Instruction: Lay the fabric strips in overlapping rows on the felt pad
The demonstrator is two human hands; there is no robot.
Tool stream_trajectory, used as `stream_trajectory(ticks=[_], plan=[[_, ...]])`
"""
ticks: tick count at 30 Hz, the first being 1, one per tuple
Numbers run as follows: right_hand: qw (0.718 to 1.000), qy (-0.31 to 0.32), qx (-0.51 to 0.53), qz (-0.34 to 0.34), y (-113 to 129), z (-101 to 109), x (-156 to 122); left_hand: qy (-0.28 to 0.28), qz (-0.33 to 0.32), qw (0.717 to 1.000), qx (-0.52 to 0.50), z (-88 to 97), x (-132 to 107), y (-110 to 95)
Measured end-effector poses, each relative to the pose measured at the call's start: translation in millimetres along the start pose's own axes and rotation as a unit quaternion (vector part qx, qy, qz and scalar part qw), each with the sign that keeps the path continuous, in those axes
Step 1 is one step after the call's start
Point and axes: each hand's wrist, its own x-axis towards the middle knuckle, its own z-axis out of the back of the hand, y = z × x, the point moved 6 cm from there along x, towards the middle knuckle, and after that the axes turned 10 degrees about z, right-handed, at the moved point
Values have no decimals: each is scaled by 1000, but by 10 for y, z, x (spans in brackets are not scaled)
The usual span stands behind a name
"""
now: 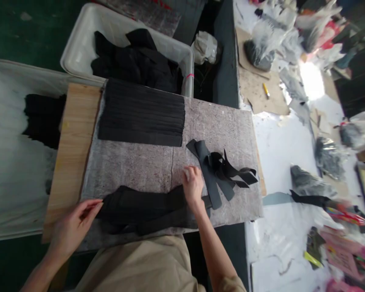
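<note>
A bundle of long black fabric strips lies along the near edge of a grey felt pad. My left hand pinches the bundle's left end with its fingers together. My right hand presses down on the bundle's right end, fingers curled on the cloth. Just right of that hand lies a loose tangle of black strips. A neat stack of flat black strips sits at the far side of the pad.
The pad rests on a wooden board. Behind it stands a white bin holding black fabric, and another white bin is at the left. A white table at the right is littered with plastic bags, cardboard and scraps.
</note>
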Motion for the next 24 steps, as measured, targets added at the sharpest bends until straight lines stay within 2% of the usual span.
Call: stream_trajectory(ticks=[1,3,6,9,13,20,24], plan=[[998,-40,-19,-36,-239,96,63,-7,-7,1000,1,11,14,-60],[994,-84,-44,-58,-580,220,201,-15,-27,1000,2,18,45,-217],[991,-84,-86,-66,-822,276,422,-12,-60,998,1,-21,83,-484],[987,-44,-134,-82,-879,242,590,12,-91,996,0,-114,92,-693],[986,-8,-144,-88,-885,180,653,34,-120,992,13,-223,79,-835],[986,-37,-152,-51,-915,163,582,60,-149,987,11,-324,110,-1031],[986,-23,-161,-33,-904,153,588,74,-167,983,4,-370,133,-1186]])
